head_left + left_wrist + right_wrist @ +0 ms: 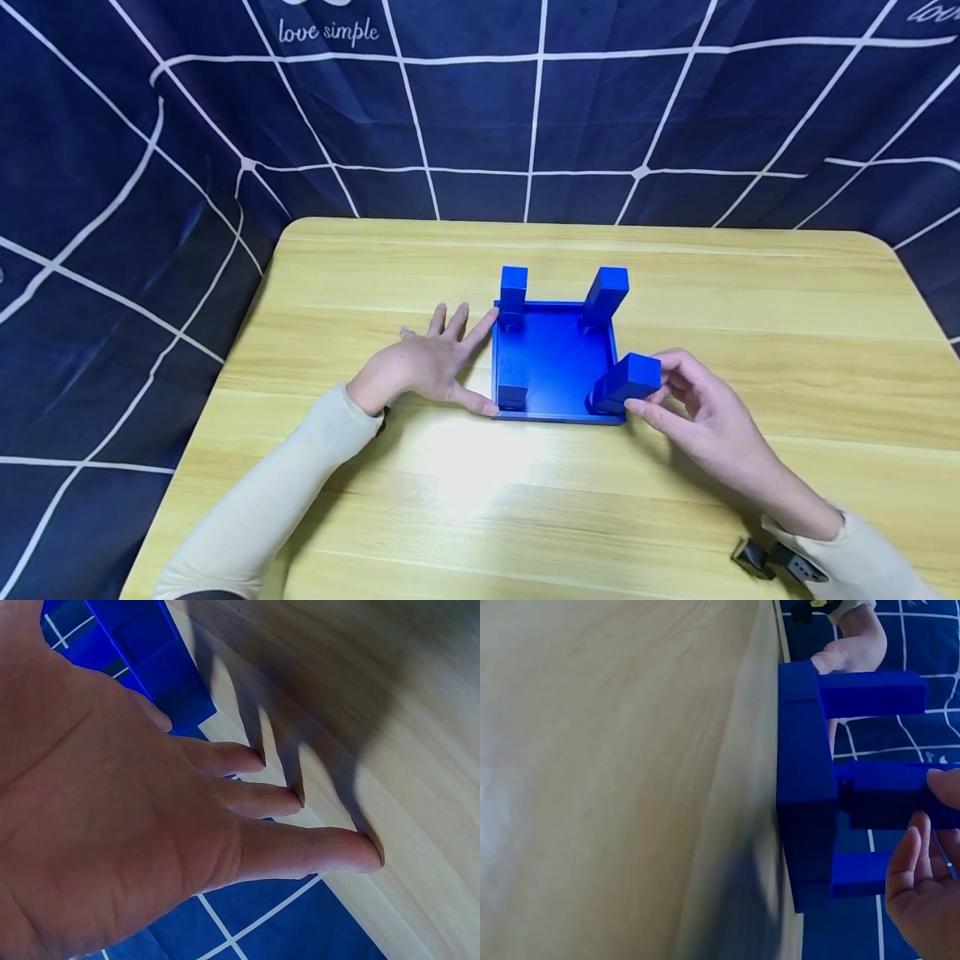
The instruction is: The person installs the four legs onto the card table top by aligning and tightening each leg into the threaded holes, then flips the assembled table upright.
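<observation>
An upturned blue toy table lies on its square top (558, 358), its raised rim facing up and a block leg at each corner. My right hand (708, 421) pinches the near right leg (637, 377) between thumb and fingers. That leg leans outward, and the right wrist view shows a narrow neck between the leg (892, 796) and the top (806, 772). With fingers spread, my left hand (431, 367) rests along the left edge, thumb at the near corner and a fingertip at the far one. Its other fingertips (360, 851) touch the wood.
The pale wooden table (375, 517) extends around the blue piece on all sides. Dark blue cloth (472, 117) with white grid lines hangs behind and at the sides. A small dark device (780, 562) is strapped at the right wrist.
</observation>
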`<action>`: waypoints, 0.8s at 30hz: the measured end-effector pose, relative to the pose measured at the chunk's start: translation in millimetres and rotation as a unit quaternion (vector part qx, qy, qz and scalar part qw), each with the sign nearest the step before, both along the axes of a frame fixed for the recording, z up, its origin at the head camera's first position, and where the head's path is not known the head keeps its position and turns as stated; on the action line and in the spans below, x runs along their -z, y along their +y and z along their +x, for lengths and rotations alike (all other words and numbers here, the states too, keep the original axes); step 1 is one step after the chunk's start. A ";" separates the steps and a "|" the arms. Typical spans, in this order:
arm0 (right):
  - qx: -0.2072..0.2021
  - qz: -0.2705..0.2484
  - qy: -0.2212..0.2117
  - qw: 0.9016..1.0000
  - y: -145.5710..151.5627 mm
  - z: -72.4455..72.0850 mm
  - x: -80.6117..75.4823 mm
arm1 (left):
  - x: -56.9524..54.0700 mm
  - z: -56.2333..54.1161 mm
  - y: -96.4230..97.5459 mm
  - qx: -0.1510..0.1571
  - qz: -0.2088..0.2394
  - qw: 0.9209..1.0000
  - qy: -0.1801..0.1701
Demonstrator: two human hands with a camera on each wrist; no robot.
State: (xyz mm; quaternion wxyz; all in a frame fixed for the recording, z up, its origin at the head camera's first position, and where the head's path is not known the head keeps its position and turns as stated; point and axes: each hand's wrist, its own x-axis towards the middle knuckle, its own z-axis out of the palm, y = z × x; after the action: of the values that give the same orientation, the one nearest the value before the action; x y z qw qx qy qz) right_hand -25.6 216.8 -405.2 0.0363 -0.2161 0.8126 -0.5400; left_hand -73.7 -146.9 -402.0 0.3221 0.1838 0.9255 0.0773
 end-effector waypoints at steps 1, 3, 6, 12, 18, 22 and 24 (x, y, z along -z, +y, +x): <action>-0.001 -0.005 0.001 1.000 -0.1 0.4 0.7 | 0.2 -0.1 0.1 0.001 0.000 1.000 0.000; -0.004 -0.014 0.007 1.000 -0.2 0.9 2.4 | 0.2 -0.1 0.3 0.001 0.000 1.000 0.002; -0.009 -0.022 0.011 1.000 -0.7 1.4 4.2 | 0.7 -0.2 0.3 0.002 -0.001 1.000 0.002; -0.008 -0.014 0.003 1.000 -2.4 0.9 4.2 | 1.8 0.5 -0.8 0.000 0.002 1.000 0.003; -0.008 0.005 0.001 1.000 -2.4 -1.2 4.2 | 1.5 1.0 -1.4 0.000 0.008 1.000 0.004; -0.003 0.017 -0.001 1.000 -2.6 -1.8 4.4 | 1.5 1.0 -1.4 0.001 0.007 1.000 0.005; -0.003 0.017 -0.002 1.000 -2.9 -1.8 5.2 | 2.0 0.7 -1.3 0.001 0.007 1.000 0.004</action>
State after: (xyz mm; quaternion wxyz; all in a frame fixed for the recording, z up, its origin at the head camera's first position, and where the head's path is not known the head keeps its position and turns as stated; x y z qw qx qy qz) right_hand -27.4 213.9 -410.4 0.0434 -0.2167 0.8208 -0.5267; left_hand -73.0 -148.2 -403.9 0.3169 0.1876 0.9261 0.0820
